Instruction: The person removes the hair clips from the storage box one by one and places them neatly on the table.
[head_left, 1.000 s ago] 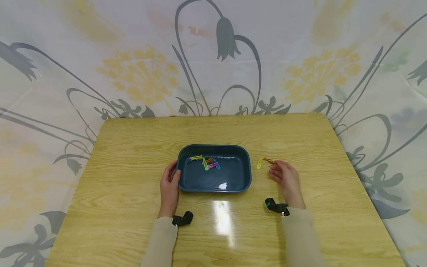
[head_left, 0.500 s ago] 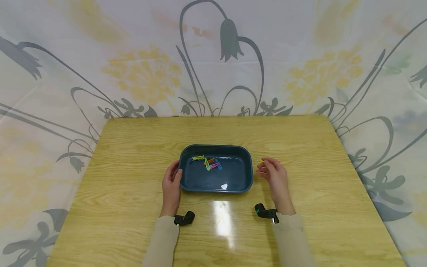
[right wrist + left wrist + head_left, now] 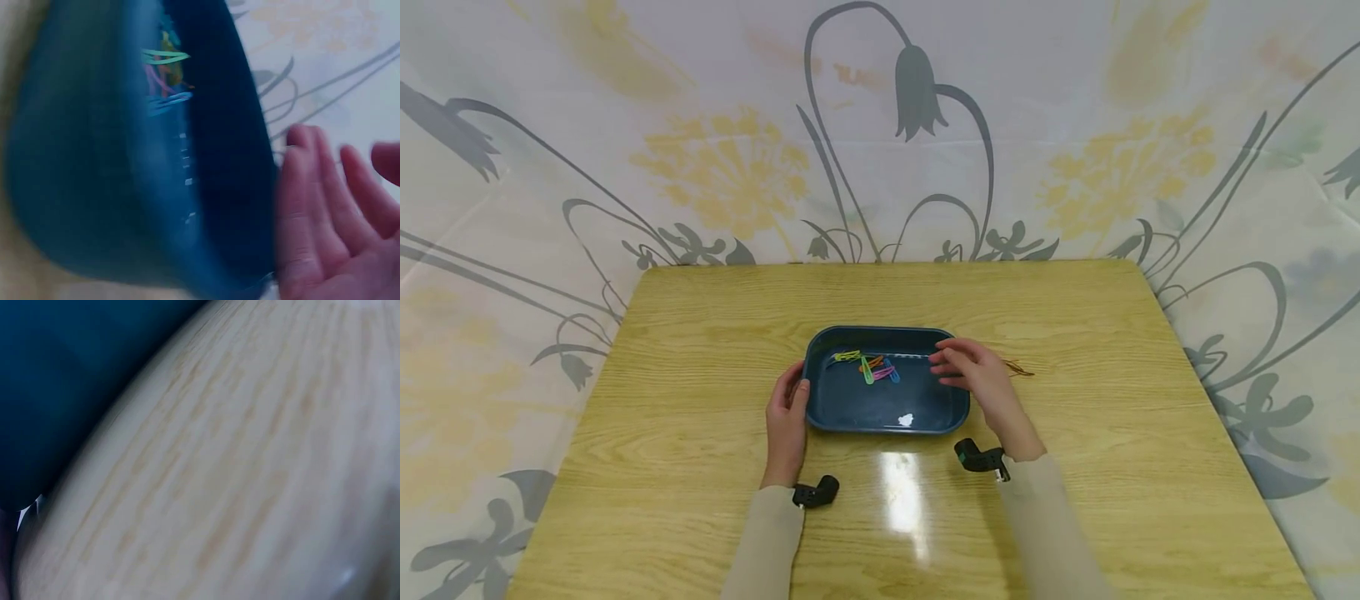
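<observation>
A dark blue plastic tray (image 3: 895,412) lies on the table. Several coloured snap hair clips (image 3: 876,371), yellow, green, orange, pink and blue, lie in its left half. My left hand (image 3: 786,412) grips the tray's left wall, thumb on the rim. My right hand (image 3: 981,379) hovers over the tray's right rim with its fingers reaching inward. In the right wrist view several of its fingers (image 3: 297,212) are nearly straight, but I cannot see whether a clip is between the fingertips. Thin brown pieces, perhaps hairpins (image 3: 1018,368), lie right of that hand.
A light wooden table (image 3: 715,333) carries everything. A flowered cloth (image 3: 1015,150) hangs behind it and along both sides. Each wrist wears a small black camera, one at the left (image 3: 817,492) and one at the right (image 3: 977,457). In the left wrist view, tray and tabletop are blurred.
My right hand has left the brown pieces, picked up the yellow hair clip beside the tray and moved left over the rim. That clip is out of sight now. My left hand stays put.
</observation>
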`<act>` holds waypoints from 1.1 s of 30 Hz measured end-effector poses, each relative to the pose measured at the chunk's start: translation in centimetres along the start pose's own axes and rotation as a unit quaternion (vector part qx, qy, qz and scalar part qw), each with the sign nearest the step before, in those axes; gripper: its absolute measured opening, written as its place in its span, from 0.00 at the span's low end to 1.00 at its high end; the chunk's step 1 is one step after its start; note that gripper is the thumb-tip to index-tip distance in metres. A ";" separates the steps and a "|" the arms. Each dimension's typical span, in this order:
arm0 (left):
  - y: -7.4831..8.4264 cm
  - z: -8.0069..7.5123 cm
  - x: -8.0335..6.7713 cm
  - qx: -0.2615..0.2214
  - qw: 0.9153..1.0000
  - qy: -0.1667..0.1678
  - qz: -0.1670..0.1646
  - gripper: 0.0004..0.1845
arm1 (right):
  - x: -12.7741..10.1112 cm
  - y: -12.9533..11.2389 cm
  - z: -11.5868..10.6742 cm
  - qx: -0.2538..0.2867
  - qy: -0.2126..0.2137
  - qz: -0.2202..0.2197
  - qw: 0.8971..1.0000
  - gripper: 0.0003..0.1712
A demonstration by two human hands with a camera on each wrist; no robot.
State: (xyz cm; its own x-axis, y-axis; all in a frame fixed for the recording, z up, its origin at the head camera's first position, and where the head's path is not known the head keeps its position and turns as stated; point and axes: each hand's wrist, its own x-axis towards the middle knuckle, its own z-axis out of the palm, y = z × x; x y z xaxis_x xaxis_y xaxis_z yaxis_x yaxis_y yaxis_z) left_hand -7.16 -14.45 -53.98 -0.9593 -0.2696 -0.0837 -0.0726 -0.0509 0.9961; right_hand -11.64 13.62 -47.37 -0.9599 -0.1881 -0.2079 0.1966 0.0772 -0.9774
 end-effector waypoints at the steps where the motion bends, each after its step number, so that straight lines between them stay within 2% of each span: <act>1: 0.4 0.0 -0.1 0.000 1.000 -0.002 -0.003 0.20 | 0.3 -0.4 0.0 -0.015 -0.013 0.006 1.000 0.25; 3: 1.2 0.1 -0.4 0.002 1.000 -0.006 -0.010 0.20 | 1.0 -1.1 0.1 -0.039 -0.036 0.012 0.998 0.24; 7: 1.3 0.0 -0.4 -0.003 1.000 -0.010 -0.008 0.20 | 2.5 -1.9 0.3 -0.064 -0.068 0.026 0.995 0.24; 13: -0.3 -0.1 0.2 -0.012 1.000 -0.002 -0.006 0.21 | 4.3 -1.9 0.9 -0.076 -0.112 0.061 0.989 0.24; 16: -1.1 -0.1 0.4 -0.010 1.000 0.007 0.001 0.21 | 5.1 -1.9 1.4 -0.101 -0.138 0.077 0.982 0.24; 21: -1.0 0.0 0.4 -0.019 1.000 0.003 0.005 0.21 | 6.5 -2.1 1.9 -0.176 -0.185 0.095 0.962 0.22; 27: 0.6 0.1 -0.2 -0.026 1.000 -0.007 -0.004 0.20 | 7.9 -1.9 2.5 -0.265 -0.226 0.110 0.931 0.21; 30: 1.2 0.2 -0.4 -0.014 1.000 -0.008 -0.001 0.20 | 8.3 -1.6 2.9 -0.275 -0.246 0.127 0.921 0.20; 33: 1.4 0.2 -0.5 -0.010 1.000 -0.008 0.001 0.21 | 8.6 -1.2 3.2 -0.271 -0.261 0.147 0.915 0.21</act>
State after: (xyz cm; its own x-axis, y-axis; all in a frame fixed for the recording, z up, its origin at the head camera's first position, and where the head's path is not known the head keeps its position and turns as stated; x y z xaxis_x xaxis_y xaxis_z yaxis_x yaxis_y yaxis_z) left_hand -6.88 -14.19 -52.57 -0.9636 -0.2546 -0.0814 -0.0658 -0.0689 0.9954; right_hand -19.47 8.77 -48.10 -0.6270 -0.5128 -0.5864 0.1667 0.6469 -0.7441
